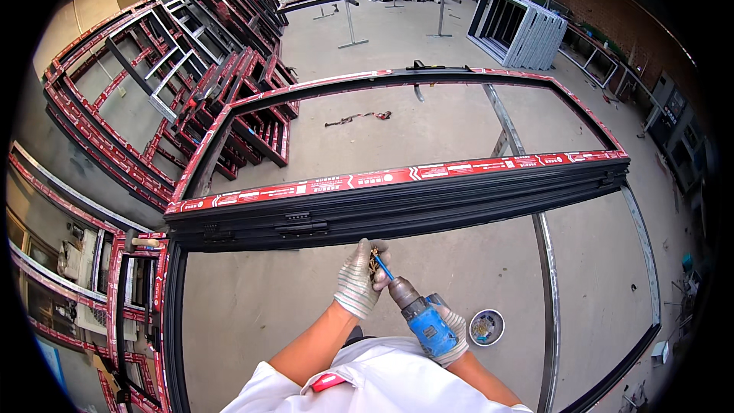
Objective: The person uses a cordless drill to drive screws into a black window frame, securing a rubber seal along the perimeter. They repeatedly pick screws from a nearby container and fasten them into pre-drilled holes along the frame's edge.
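My left hand (361, 281), in a striped pale work glove, is closed around several small brass-coloured screws (374, 261). With my right hand (454, 330), gloved too, I grip a blue power drill (430, 329) by its body. A long blue bit (383, 267) points from the drill's grey chuck up to the screws; whether its tip has one on it is too small to tell. Just beyond my hands lies a black frame (397, 197) with red printed protective film, and black hinges (304, 225) show on its near side. Neither hand touches the frame.
A white bowl (486, 327) holding small fasteners is right of the drill. Metal support bars (547, 291) run under the frame. Red-filmed frames (115, 107) lean in stacks at the left. Grey frames (517, 29) stand at the far right. A hammer (144, 242) lies left.
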Available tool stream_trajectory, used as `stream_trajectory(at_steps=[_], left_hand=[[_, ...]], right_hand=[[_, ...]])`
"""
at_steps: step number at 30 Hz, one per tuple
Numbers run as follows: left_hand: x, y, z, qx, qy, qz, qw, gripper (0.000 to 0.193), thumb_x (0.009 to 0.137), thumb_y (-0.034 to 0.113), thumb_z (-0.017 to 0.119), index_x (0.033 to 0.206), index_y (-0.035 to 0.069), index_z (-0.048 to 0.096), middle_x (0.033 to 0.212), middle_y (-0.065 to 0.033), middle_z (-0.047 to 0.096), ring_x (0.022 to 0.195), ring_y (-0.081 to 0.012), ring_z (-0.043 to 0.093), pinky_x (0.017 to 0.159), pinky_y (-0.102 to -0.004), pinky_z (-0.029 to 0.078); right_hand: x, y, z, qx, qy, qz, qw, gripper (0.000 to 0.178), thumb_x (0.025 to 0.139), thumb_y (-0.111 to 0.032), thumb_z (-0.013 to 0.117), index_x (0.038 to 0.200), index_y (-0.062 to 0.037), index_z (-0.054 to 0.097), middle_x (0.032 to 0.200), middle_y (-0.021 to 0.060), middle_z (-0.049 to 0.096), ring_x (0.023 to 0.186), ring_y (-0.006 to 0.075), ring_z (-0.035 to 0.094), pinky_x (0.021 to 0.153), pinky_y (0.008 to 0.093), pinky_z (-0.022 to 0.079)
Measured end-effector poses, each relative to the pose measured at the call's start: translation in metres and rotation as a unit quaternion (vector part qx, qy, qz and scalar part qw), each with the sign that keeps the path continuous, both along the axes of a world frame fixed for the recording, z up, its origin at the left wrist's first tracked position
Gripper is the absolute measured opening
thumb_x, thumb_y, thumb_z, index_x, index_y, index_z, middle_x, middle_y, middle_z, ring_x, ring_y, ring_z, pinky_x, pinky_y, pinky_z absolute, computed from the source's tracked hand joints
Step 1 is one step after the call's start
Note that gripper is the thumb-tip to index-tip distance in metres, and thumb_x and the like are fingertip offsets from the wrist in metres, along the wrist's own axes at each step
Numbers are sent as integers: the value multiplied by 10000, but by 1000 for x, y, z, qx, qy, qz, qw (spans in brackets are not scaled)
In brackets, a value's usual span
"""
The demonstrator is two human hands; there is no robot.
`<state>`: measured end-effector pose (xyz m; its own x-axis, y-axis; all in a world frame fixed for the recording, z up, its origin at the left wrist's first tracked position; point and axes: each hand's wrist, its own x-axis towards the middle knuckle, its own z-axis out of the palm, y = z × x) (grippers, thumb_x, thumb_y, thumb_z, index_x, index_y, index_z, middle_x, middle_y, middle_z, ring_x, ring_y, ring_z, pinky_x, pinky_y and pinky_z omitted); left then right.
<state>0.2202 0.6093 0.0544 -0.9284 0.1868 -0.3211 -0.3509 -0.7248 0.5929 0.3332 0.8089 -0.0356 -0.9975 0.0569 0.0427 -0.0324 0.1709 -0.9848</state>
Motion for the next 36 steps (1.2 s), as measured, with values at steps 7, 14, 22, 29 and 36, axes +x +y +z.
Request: stream_trajectory(at_steps=[7,14,22,29,36], left_hand=[[-8,-80,-5,7,13,14,1000,377,1051,400,488,1052,60,650,812,-37,642,518,-75,512,409,-196,395],[-15,-135,-51,15,-69,27,997,343,1052,391,492,1060,76,627,835,-23,657,518,-51,523,396,-190,400],[-40,-153,-109,48,-107,-9,993,304,1059,347,485,1048,77,624,832,-30,667,511,-50,533,394,-176,407],[-65,-149,-136,4,-140,-40,989,307,1052,373,496,1014,88,605,795,-22,623,502,-52,497,378,-190,370],[-87,-145,-156,-21,-154,-43,987,302,1030,381,544,1036,83,594,770,-8,625,482,-52,456,386,-187,355]], right_hand=[[-10,-93,43,-559,-293,-26,775,183,1001,-134,549,1100,8,610,975,100,684,804,152,677,730,257,584],[-18,-154,28,-650,-336,-10,681,305,988,-186,575,1175,55,578,1044,154,682,883,208,693,789,285,592],[-32,-193,-8,-666,-391,-61,632,237,1018,-188,550,1132,19,573,899,102,679,742,153,684,673,253,599],[-40,-204,-56,-658,-382,-110,639,187,1035,-178,519,1120,-32,596,875,33,646,737,104,645,650,218,559],[-31,-198,-126,-548,-351,-49,758,310,932,-17,584,1242,-8,594,980,53,637,855,130,631,762,248,526]])
